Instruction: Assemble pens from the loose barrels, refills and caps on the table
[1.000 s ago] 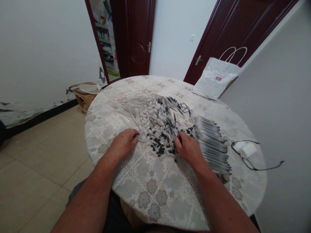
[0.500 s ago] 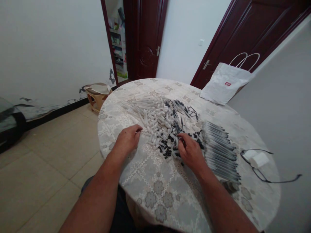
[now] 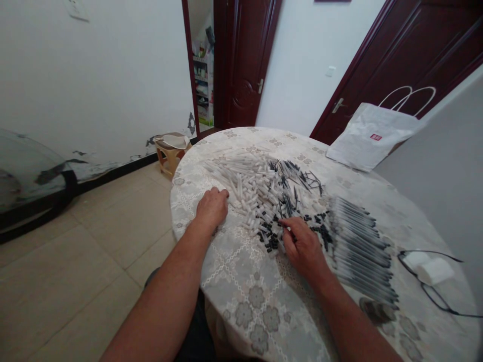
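On the left side of the pile my left hand (image 3: 213, 207) rests with its fingers curled down, close to the white pen barrels (image 3: 238, 183). What its fingertips hold, if anything, is hidden. My right hand (image 3: 304, 244) reaches over the near side of the pile, thumb and forefinger drawn together by the small black plugs (image 3: 268, 239). A dark bit shows at its fingertips, too small to name. White pen caps (image 3: 252, 198) fill the middle of the pile. Dark pen refills (image 3: 289, 203) lie just beyond my right hand.
Rows of pens (image 3: 362, 246) lie to the right of my right hand. Farther right are glasses (image 3: 430, 291) and a white paper roll (image 3: 435, 271). A white paper bag (image 3: 372, 136) stands at the far edge of the round table, on a patterned tablecloth (image 3: 260, 311). A stool (image 3: 171, 151) stands beyond.
The whole view has shifted, so the table sits farther right and slightly lower. My left fingers look more curled down. My right hand stays at the near side of the pile.
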A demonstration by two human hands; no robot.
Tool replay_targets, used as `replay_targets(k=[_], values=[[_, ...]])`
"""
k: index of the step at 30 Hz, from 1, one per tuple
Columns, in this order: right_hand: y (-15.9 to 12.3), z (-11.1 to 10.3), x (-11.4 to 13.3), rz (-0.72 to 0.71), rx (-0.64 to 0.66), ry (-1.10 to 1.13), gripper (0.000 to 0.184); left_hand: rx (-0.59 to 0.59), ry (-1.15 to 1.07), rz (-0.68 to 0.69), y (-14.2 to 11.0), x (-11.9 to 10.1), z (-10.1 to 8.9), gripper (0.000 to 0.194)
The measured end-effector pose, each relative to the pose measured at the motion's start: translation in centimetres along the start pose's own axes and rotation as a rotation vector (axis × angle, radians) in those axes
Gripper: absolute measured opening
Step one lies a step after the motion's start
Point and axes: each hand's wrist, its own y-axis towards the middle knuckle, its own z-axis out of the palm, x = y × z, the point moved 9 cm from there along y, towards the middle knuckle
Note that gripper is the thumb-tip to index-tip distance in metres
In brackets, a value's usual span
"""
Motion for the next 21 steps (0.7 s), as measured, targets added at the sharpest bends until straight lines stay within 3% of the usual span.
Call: replay_targets(k=[10, 15, 21], values=[[-0.1, 0.2, 0.2, -0.025, 0.023, 0.015, 0.028, 0.001, -0.011, -0.17, -0.6, 1.7, -0.4, 0.029], [-0.2, 0.2, 0.1, -0.022, 0.018, 0.034, 0.029, 0.055, 0.021, -0.26, -1.4, 2.7, -0.5, 0.03], [-0.2, -0.5, -0.6, 0.056, -0.039, 0.002, 0.039, 0.075, -0.064, -0.212, -2.3, 3.6, -0.7, 0.015]])
